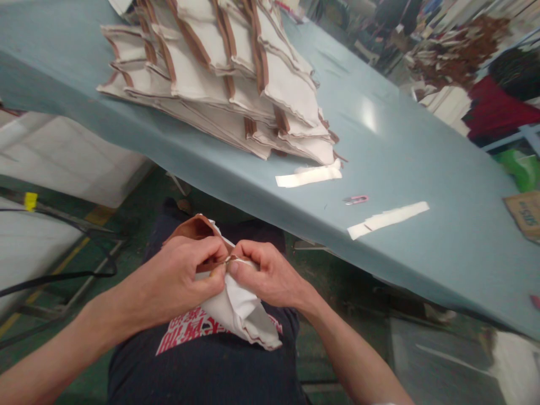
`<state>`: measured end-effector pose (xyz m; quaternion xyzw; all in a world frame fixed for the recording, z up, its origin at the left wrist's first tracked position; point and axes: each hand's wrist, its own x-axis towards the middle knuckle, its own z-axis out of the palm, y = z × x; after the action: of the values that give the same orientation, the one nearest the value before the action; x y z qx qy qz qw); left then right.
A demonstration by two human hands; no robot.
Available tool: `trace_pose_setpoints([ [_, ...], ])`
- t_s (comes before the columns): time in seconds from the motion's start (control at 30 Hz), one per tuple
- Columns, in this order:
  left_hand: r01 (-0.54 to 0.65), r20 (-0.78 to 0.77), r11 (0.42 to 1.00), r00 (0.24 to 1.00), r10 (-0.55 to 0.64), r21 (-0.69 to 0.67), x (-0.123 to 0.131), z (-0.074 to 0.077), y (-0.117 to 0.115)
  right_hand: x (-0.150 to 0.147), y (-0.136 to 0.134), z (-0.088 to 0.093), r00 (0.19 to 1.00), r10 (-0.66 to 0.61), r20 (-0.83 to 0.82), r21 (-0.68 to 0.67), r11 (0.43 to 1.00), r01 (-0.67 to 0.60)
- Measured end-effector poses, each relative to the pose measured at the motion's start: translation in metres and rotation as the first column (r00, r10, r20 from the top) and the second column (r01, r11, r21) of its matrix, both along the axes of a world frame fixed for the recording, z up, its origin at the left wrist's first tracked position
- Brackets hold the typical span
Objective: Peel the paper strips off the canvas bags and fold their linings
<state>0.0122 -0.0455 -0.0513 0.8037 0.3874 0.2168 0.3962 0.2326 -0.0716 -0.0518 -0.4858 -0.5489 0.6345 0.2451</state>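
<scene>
Over my lap, my left hand (198, 267) and my right hand (259, 270) meet at the edge of a white and brown fabric piece (238, 301). Thumb and forefinger of each hand pinch the cloth, with the two pinches almost touching. Brown fabric arches up behind my left hand, and the white part hangs down below toward my dark apron with red lettering. What exactly lies between the fingertips is too small to make out.
A blue-topped table (392, 169) slants across in front of me. On it lie a stack of white, brown-edged fabric pieces (236, 79), two white strips (388, 219) and pink-handled thread snips (356, 199). A cardboard piece (523, 214) is at the right. Black cables (54, 278) hang at left.
</scene>
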Motion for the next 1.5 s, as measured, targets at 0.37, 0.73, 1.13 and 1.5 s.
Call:
trace_pose_setpoints([
  [0.37,0.044,-0.178,0.997,0.983,-0.032,0.064,0.005,-0.016,-0.003,0.004,0.001,-0.014,0.985,0.03,0.167,0.111,0.993,-0.049],
  [0.73,-0.02,-0.054,1.0,0.998,0.02,-0.002,-0.002,-0.01,-0.01,0.011,0.004,0.004,0.982,0.118,0.149,0.115,0.984,-0.136],
  [1.13,-0.013,0.066,0.971,0.998,-0.003,0.24,0.002,-0.007,-0.015,0.013,0.003,0.005,0.999,0.031,-0.033,0.022,0.999,-0.03],
  [1.5,-0.006,-0.016,0.903,1.0,0.014,0.43,0.002,-0.026,-0.032,0.012,0.005,-0.005,0.967,-0.083,-0.241,-0.263,0.965,0.017],
])
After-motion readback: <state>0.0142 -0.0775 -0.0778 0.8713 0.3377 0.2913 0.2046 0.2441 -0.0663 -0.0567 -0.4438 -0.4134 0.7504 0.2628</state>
